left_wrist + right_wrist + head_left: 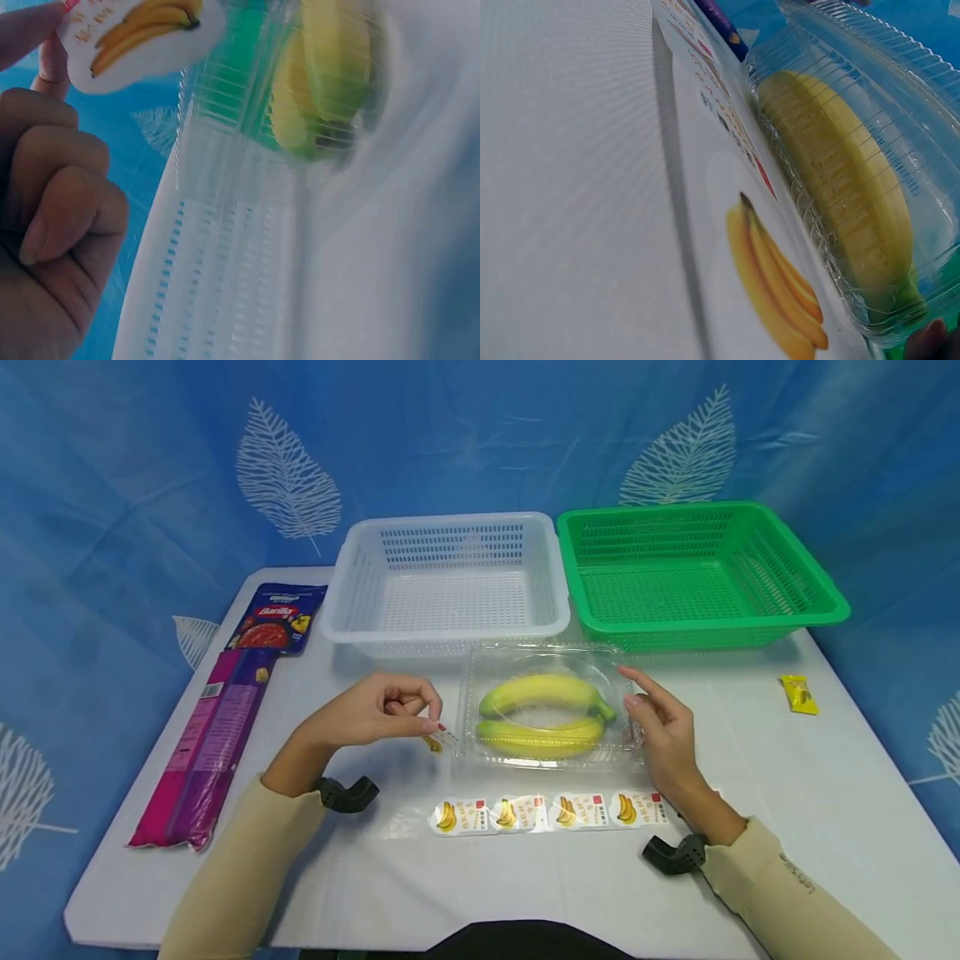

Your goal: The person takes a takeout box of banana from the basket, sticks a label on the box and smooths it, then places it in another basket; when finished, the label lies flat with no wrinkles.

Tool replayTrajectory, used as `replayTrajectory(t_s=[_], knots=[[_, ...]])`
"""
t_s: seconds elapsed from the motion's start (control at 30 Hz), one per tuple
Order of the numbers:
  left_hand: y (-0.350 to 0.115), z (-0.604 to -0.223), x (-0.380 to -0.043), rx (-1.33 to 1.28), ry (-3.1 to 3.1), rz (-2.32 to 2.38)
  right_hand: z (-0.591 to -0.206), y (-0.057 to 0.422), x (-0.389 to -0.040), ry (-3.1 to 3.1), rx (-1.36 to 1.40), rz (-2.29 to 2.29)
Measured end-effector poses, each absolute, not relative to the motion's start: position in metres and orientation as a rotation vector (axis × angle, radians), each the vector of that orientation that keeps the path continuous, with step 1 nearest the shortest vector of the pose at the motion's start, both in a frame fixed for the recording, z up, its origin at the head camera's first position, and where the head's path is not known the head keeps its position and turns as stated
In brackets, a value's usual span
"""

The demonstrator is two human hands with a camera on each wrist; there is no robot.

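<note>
A banana-print sticker [142, 41] is pinched between the thumb and index finger of my left hand [382, 710], just left of a clear plastic clamshell box [543, 660]. Two bananas [543, 693] lie inside the box, under its lid. At the box's right side, my right hand [663, 735] touches the edge with thumb and fingertips. A strip of banana stickers [547, 812] lies in front of the box; in the right wrist view one sticker [772, 277] shows close up. Part of the strip's right end is hidden under my right wrist.
Behind the box stand a white basket [446, 635] and a green basket [712, 631]. On the left lie a dark Barilla pouch [277, 618] and a long pink-purple packet [210, 743]. A small yellow packet [798, 694] lies near the right table edge.
</note>
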State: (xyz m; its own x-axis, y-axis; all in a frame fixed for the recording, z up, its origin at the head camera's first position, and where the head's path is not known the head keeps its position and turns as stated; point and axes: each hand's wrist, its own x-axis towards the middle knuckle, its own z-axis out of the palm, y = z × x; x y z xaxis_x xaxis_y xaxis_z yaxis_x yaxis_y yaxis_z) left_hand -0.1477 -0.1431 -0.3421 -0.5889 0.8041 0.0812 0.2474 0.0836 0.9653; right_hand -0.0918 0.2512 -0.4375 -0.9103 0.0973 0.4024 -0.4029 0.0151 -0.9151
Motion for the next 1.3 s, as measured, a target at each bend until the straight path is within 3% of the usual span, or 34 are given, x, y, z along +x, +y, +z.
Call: replayTrajectory(t_s=[0.7, 1.3], knots=[[-0.044, -0.314, -0.191, 1.247, 2.126, 0.949, -0.435, 0.251, -0.091, -1.977, 0.308, 1.932], [-0.001, -0.316, -0.205, 1.246, 2.241, 0.920, -0.435, 0.252, -0.092, -1.978, 0.282, 1.923]])
